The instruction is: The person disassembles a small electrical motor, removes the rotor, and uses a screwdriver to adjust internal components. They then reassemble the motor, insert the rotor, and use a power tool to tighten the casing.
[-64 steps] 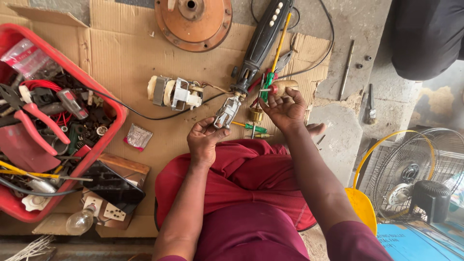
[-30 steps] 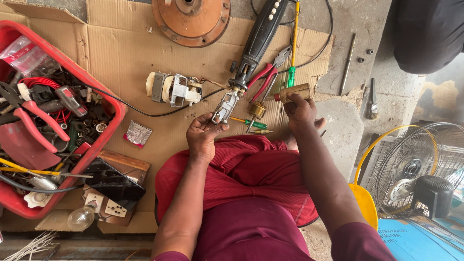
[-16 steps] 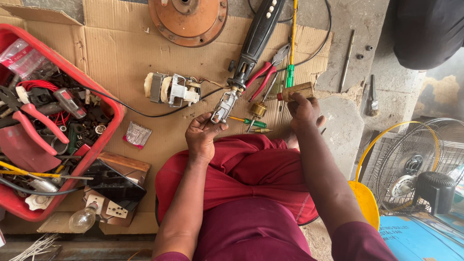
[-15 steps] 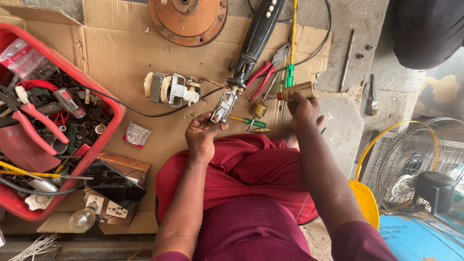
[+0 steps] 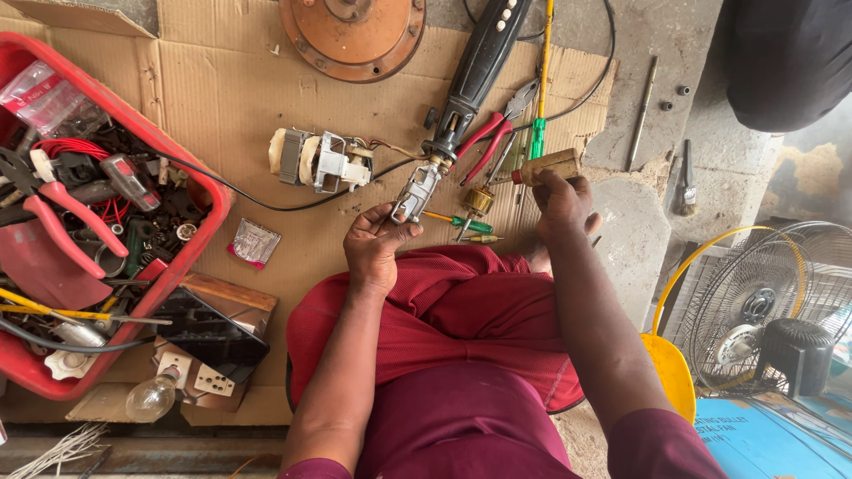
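My left hand [image 5: 375, 248] grips the small metal end piece [image 5: 416, 192] of a long black appliance handle [image 5: 479, 71] that lies on the cardboard [image 5: 240, 106]. My right hand [image 5: 559, 202] rests on a brown wooden tool handle [image 5: 548, 166] with a red tip, next to red-handled pliers [image 5: 493, 139] and a green-and-yellow screwdriver [image 5: 541, 80]. A small brass part [image 5: 480, 200] and two little green screwdrivers [image 5: 457, 222] lie between my hands. A small motor with wound coils [image 5: 319, 161] sits to the left.
A red crate [image 5: 191, 253] full of pliers, wires and parts stands at the left. A rusty round plate [image 5: 352, 34] lies at the top. A bulb [image 5: 151, 397] and sockets sit by my knee. A fan [image 5: 763, 310] stands on the right.
My right hand moved from the middle, beside my left hand, out to the right onto the wooden handle. My left hand kept hold of the metal end piece.
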